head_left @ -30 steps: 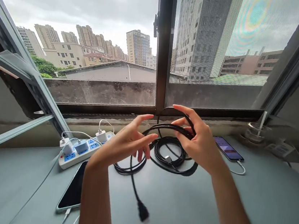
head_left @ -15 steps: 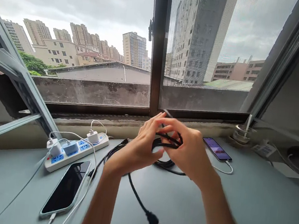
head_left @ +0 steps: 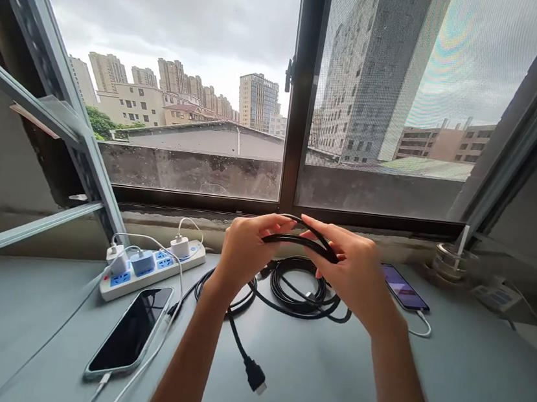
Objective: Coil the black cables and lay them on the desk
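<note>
A black cable lies partly coiled on the grey desk, and a loop of it is lifted in front of the window. My left hand is closed on the left end of that raised loop. My right hand pinches the right end of the same loop between thumb and fingers. One free end with a black plug hangs down from my left hand and rests on the desk.
A white power strip with chargers sits at the left below the window. A dark phone lies in front of it on a white lead. A second phone, lit, lies right of my hands. A glass jar stands at the far right.
My left hand has come in from open fingers to a grip on the cable. Both hands have drawn slightly apart, stretching the loop between them. The camera view shifted.
</note>
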Demonstrator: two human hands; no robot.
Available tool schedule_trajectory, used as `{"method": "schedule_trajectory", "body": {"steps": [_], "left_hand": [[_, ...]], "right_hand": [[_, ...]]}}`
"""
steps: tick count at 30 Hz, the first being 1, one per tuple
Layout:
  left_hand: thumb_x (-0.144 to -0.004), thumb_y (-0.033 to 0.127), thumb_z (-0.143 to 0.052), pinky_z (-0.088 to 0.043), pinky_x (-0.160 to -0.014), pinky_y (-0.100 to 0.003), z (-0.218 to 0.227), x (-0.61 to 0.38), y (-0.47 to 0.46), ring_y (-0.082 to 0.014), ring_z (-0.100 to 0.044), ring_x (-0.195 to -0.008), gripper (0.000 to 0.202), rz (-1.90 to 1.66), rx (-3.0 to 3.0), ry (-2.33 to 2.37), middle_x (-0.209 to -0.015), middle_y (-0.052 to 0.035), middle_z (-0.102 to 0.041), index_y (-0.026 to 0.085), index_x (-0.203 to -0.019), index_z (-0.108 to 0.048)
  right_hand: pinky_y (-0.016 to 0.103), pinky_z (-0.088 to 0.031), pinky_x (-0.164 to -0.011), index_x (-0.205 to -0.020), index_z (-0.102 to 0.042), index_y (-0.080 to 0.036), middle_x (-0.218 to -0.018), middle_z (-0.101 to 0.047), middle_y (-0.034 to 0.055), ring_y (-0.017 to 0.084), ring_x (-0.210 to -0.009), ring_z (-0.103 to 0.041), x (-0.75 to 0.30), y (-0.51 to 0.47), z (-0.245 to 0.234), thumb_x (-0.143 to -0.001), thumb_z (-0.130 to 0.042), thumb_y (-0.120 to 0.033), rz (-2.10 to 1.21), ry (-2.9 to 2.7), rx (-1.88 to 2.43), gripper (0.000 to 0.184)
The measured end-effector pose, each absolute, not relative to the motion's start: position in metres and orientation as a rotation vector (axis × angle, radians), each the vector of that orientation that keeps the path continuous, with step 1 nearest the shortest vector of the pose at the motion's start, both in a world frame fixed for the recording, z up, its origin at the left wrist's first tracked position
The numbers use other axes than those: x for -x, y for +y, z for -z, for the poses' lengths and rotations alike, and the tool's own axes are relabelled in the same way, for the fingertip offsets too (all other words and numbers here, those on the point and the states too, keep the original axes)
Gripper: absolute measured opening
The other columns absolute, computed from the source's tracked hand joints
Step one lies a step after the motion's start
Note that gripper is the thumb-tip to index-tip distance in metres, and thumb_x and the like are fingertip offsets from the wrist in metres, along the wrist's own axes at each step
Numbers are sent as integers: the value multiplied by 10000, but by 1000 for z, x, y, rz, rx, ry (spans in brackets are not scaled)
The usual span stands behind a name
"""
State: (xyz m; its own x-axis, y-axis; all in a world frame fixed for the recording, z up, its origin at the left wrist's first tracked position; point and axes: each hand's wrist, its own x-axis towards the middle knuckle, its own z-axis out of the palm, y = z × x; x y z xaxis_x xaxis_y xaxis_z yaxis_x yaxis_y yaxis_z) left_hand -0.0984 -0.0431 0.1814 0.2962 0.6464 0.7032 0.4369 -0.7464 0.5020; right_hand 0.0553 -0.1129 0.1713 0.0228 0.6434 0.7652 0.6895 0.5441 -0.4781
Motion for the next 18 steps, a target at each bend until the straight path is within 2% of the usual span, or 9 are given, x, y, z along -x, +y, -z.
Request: {"method": "schedule_trajectory", "body": {"steps": [4,7,9,11,13,15,18], "left_hand": [[-780,203,-618,-485,-625,-242,-185,97,-49,-127,-619,-622,98,-1713,-2280,873,-713,19,-694,234,-814,-705],[-795,144,-588,-508,-784,-269,-188,95,-51,-149,-639,-862,158,-1727,-2337,593,-927,-10,-695,238,-867,-693],[-790,136,-596,-476,-905,-314,-189,95,-51,-175,-598,-1024,209,-1712,-2382,479,-1070,-36,-661,239,-949,-684],[-785,135,-600,-454,-941,-329,-189,95,-50,-183,-584,-1057,259,-1663,-2400,441,-1111,-46,-648,237,-1013,-668],[-772,115,-591,-481,-872,-292,-187,96,-48,-169,-622,-964,283,-1583,-2369,458,-1025,-32,-681,229,-1020,-664],[-730,80,-586,-499,-736,-237,-184,97,-44,-146,-649,-812,301,-1527,-2302,540,-877,-2,-705,221,-981,-674],[-705,99,-585,-457,-562,-204,-177,98,-34,-115,-605,-564,141,-1549,-2160,704,-600,31,-657,191,-755,-680]], "right_hand": [[268,-528,-681,-1165,-644,-191,-883,-694,6,169,-777,-658,-53,-115,-173,-856,-590,-235,87,-1621,1107,317],[257,-525,-668,-1153,-650,-210,-884,-689,-1,156,-739,-653,-56,-116,-173,-856,-594,-235,126,-1567,1094,303],[251,-522,-651,-1136,-661,-226,-866,-688,-8,146,-699,-648,-58,-116,-172,-855,-608,-239,167,-1539,1083,286],[247,-522,-642,-1106,-675,-247,-853,-689,-19,133,-660,-641,-58,-118,-171,-852,-618,-219,211,-1544,1037,262],[237,-521,-624,-1076,-684,-276,-868,-691,-34,109,-616,-627,-55,-121,-171,-852,-614,-170,261,-1559,952,257],[228,-513,-586,-1047,-687,-299,-888,-693,-47,86,-571,-604,-51,-125,-172,-850,-601,-117,328,-1544,853,282],[238,-485,-508,-996,-697,-305,-837,-694,-38,84,-516,-568,-49,-126,-172,-833,-608,-97,417,-1401,775,279]]}}
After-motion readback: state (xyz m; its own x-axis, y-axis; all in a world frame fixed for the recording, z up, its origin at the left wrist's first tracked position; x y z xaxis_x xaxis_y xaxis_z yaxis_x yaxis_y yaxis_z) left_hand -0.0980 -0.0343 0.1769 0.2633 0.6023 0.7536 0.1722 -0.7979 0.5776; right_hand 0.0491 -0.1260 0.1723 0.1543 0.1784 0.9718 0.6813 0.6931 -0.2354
